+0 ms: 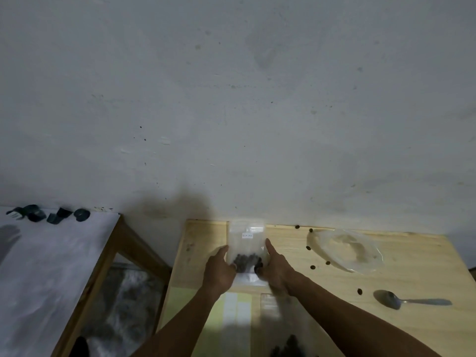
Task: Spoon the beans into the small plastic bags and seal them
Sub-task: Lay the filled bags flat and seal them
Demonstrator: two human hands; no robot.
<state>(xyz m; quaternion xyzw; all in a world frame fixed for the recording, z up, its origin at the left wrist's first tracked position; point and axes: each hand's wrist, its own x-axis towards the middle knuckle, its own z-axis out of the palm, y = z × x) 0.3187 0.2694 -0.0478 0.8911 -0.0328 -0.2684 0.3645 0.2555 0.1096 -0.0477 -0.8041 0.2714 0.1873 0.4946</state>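
A small clear plastic bag [246, 238] lies on the wooden table [417, 266] with dark beans [246, 261] bunched in its near part. My left hand [219, 270] holds the bag's left edge, thumb on top. My right hand [277, 270] holds its right edge, forefinger stretched along the side. A metal spoon [407, 301] lies at the right, bowl to the left. A clear plastic plate [347, 249] sits behind the spoon. Another clear bag [280, 328] with beans lies near the table's front, partly under my right forearm.
Several loose beans [313, 267] are scattered on the table around the plate. Pale yellow-green strips [234, 313] lie near the front. A white-topped side table [51, 266] with dark small objects [82, 215] stands at the left. A grey wall runs right behind both tables.
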